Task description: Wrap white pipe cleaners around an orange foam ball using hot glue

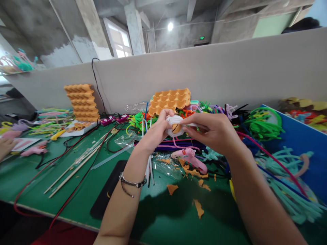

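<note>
Above the green table, my left hand (158,130) grips a small round piece wound in white pipe cleaner (174,119) by its left side. An orange patch (176,128) with a dark line shows at the middle of the piece. From the right, my right hand (216,127) pinches at its edge, where a white strand runs between the fingers. Just below both hands lies a pink hot glue gun (190,157) on its side. A pink pipe cleaner stem (175,143) shows under the round piece; whether it is attached, I cannot tell.
An orange egg-crate tray (170,98) leans at the back, another (82,102) to the left. Pipe cleaners (288,190) pile up at right beside a blue board (304,146). Orange scraps (198,208), sticks (76,172), cables and a black phone-like slab (104,200) lie around. Another person's hand (6,146) is far left.
</note>
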Available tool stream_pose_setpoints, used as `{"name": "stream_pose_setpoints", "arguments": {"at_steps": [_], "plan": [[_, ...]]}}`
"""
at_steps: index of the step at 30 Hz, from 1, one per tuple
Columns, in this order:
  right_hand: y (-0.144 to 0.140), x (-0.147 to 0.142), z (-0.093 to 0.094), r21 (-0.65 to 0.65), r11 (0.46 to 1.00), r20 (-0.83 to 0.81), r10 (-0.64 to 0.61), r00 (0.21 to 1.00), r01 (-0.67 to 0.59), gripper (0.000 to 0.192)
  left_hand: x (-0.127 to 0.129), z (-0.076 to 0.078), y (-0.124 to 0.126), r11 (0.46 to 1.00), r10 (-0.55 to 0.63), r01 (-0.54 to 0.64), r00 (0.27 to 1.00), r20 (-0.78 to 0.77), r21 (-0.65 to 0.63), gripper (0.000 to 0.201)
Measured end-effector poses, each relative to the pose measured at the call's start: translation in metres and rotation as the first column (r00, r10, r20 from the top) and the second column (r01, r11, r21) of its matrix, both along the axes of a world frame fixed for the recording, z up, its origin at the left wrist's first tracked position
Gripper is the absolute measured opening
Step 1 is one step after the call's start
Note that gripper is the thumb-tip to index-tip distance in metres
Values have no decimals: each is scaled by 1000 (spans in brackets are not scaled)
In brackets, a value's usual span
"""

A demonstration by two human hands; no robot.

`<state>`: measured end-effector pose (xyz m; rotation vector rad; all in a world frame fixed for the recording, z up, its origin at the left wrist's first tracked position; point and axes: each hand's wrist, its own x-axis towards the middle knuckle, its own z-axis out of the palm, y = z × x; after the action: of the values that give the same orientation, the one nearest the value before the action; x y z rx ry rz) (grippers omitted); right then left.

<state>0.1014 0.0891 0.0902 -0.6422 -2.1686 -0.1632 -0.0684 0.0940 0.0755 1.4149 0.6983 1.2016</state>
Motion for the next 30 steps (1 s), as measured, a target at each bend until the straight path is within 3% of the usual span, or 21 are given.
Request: {"name": "stream_pose_setpoints", "arguments": {"at_steps": [7, 13, 18, 24, 27, 30], "plan": [[2, -6, -5, 34, 996, 50, -84, 995, 82, 15, 8, 0, 2, 997, 41, -27, 982, 186, -79, 25], [7, -16, -13, -40, 991, 25, -130, 991, 131, 44, 23, -4, 4, 993, 106, -86, 935, 338, -75, 13], [18, -15, -18, 28, 989, -44, -147, 988, 148, 34, 28, -11, 8, 997, 70, -56, 923, 378, -49, 15], [23, -3, -15, 18, 999, 43, -43, 998, 42, 30, 16, -15, 16, 994, -59, 76, 975, 214, -72, 17], [22, -2, -14, -23, 1000, 75, 0, 997, 2, 31, 9, -18, 20, 982, -174, 179, 982, 77, -57, 29], [19, -3, -12, -64, 998, 104, 17, 994, -11, 28, 5, -20, 23, 978, -210, 209, 977, -38, -22, 42]]}}
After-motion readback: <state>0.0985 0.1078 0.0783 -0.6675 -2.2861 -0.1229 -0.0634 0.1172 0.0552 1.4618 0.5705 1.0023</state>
